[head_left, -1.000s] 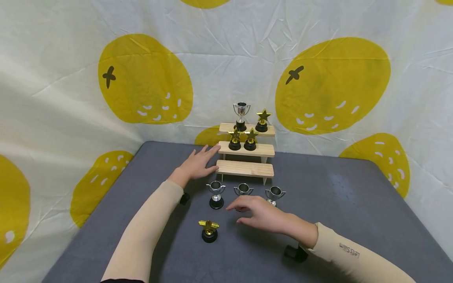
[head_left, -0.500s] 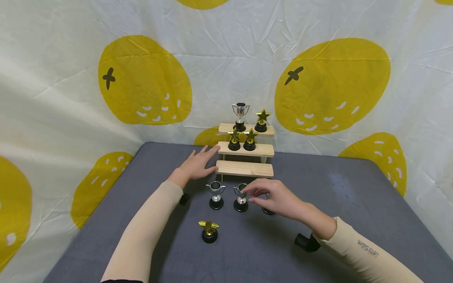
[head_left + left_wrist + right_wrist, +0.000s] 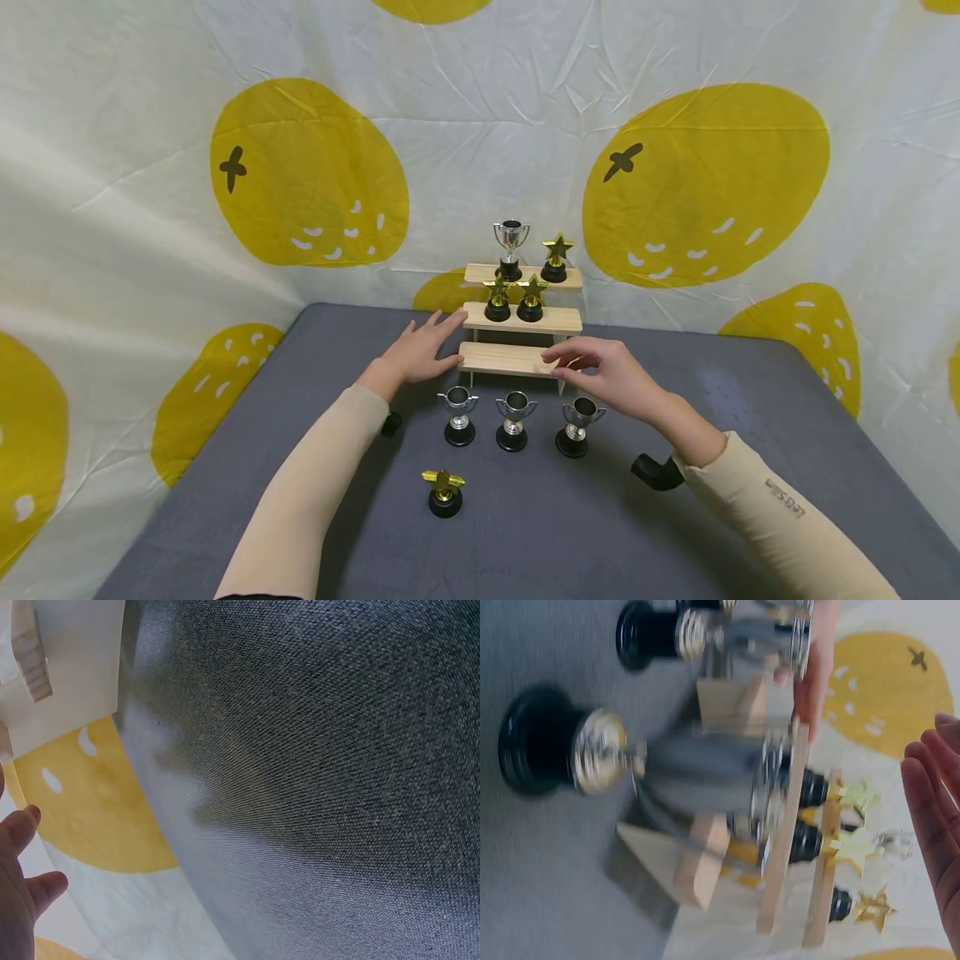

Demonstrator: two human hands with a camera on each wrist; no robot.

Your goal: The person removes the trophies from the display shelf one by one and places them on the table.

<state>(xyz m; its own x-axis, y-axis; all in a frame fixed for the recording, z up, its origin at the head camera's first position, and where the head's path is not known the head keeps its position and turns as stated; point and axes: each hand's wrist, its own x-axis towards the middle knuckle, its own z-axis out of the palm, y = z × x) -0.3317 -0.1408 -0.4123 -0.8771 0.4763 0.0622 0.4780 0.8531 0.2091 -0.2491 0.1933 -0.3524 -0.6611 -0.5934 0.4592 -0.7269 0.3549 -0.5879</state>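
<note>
Near the left side of a three-tier wooden stand, my left hand has its fingers spread, fingertips at the tier ends. My right hand is in front of the bottom tier's right end, fingers loosely bent with nothing between them. Below it stands a silver cup trophy, close up in the right wrist view, with a middle cup trophy and a left one in a row. A gold star trophy stands nearer me, turned sideways.
A silver cup trophy and a gold star trophy occupy the top tier. Two star trophies stand on the middle tier. The grey table meets a white fabric backdrop printed with yellow fruit.
My right hand has moved right and away from me, passing over the cup trophies to the bottom tier's right end, uncovering the middle and right cups. My left hand stays put.
</note>
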